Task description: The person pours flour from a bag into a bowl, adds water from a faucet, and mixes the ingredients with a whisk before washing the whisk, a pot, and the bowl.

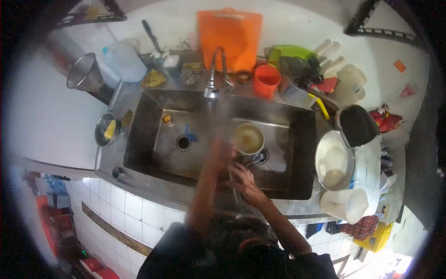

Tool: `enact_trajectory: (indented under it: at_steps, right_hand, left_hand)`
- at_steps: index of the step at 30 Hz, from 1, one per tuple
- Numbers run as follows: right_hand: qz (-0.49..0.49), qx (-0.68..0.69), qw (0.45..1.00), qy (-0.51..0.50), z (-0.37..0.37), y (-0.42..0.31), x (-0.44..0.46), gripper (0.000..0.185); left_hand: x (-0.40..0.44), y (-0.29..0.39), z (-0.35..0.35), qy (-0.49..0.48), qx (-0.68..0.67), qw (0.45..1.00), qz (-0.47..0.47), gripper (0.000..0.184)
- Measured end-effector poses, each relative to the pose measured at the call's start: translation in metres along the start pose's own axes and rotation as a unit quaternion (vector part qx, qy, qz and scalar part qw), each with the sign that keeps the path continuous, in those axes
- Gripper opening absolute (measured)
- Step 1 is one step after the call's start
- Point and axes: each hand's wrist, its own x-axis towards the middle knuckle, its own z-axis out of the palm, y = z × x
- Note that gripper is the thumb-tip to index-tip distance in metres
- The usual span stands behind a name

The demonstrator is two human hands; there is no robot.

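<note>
My left hand [224,151] is smeared by motion over the sink divider, below the faucet [212,90]. Its fingers cannot be made out. Close to it, my right hand [247,185] has curled fingers around a thin, pale, rod-like thing that I cannot identify. A round, light-coloured bowl [249,139] with a brownish inside sits in the right basin of the metal sink [302,153]. Just beyond my right fingers, a shiny metal utensil [257,158] lies by the drain; its kind is unclear.
In the left basin are a drain hole [183,142] and a blue scrap [189,132]. A metal bowl [98,132] with a yellow piece stands left. Behind are an orange cutting board [230,39] and red cup [267,81]. At right are a steel basin [334,160] and white pitcher [344,204].
</note>
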Motion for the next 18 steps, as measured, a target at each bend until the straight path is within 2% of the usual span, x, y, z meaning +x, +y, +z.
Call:
enact_trajectory:
  at_steps: [1,2,3,4,5,6,7,8,9,11,12,13,14,15,17,18]
  right_hand:
    - [0.030,-0.035,0.999,-0.010,0.013,0.006,0.009,0.044]
    - [0.060,-0.070,0.996,-0.018,0.024,0.013,0.018,0.047]
    - [0.054,-0.073,0.996,-0.021,0.023,0.010,0.029,0.047]
    - [0.005,-0.063,0.998,0.002,0.016,0.005,0.039,0.051]
    - [-0.044,-0.055,0.997,0.024,0.010,0.000,0.052,0.057]
    - [-0.046,-0.060,0.997,0.022,0.008,-0.008,0.069,0.057]
    - [-0.010,-0.011,0.997,0.080,0.007,-0.016,0.090,0.061]
    - [0.025,0.039,0.989,0.139,0.007,-0.021,0.113,0.066]
    - [0.024,0.035,0.989,0.141,0.012,-0.013,0.138,0.066]
    - [0.082,0.124,0.961,0.234,0.022,0.010,0.187,0.068]
    - [0.080,0.120,0.961,0.237,0.020,0.009,0.206,0.068]
    - [0.123,0.154,0.938,0.286,0.018,0.008,0.223,0.064]
    - [0.164,0.188,0.909,0.334,0.017,0.006,0.237,0.061]
    - [0.142,0.177,0.894,0.387,0.021,0.013,0.249,0.053]
    - [0.213,0.165,0.903,0.334,0.017,0.068,0.260,0.050]
    - [0.214,0.163,0.903,0.334,0.029,0.090,0.264,0.050]
  left_hand:
    - [0.004,0.017,0.000,0.002,-0.002,1.000,0.008,0.050]
    - [0.009,0.033,0.003,0.079,-0.006,0.997,0.004,0.050]
    - [0.012,0.047,0.000,0.155,-0.010,0.988,-0.001,0.052]
    - [0.016,0.051,-0.013,0.154,-0.013,0.988,0.004,0.052]
    - [0.023,0.054,-0.025,0.074,-0.095,0.993,0.013,0.052]
    - [0.028,0.057,-0.036,-0.008,-0.176,0.984,0.020,0.053]
    - [0.025,0.073,-0.031,-0.011,-0.178,0.984,0.023,0.053]
    - [0.016,0.100,-0.011,-0.003,-0.103,0.995,0.010,0.052]
    - [0.014,0.116,0.000,0.004,-0.026,1.000,-0.004,0.051]
    - [0.022,0.114,-0.002,-0.007,-0.023,0.999,0.029,0.047]
    - [0.036,0.111,-0.003,0.009,-0.046,0.999,-0.006,0.048]
    - [0.050,0.105,-0.008,0.026,-0.069,0.996,-0.042,0.049]
    - [0.056,0.097,-0.015,-0.004,-0.115,0.991,-0.068,0.053]
    - [0.062,0.091,-0.022,-0.007,-0.117,0.991,-0.066,0.053]
    - [0.068,0.084,-0.034,0.053,-0.040,0.986,-0.150,0.055]
    - [0.059,0.100,-0.029,0.077,0.019,0.976,-0.202,0.059]
